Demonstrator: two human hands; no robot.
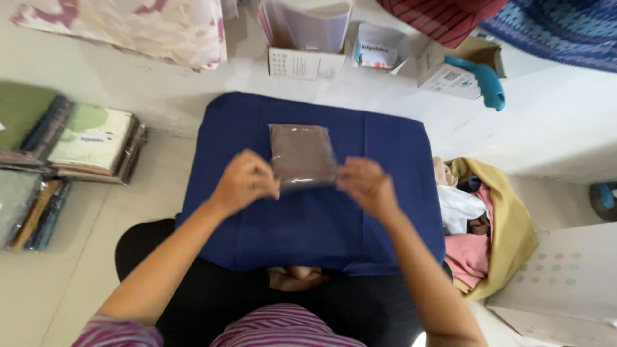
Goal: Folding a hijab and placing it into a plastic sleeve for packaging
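A folded brown cloth in a clear plastic bag lies on a dark blue cloth-covered board over my lap. My left hand pinches the bag's near left corner. On the other side, my right hand grips the near right corner. Both hands hold the bag's open near edge, which looks shiny and slightly lifted.
Stacks of bagged folded cloths lie on the floor at left. A heap of loose pink, white and yellow cloths sits at right. Cardboard boxes and a teal object stand at the back.
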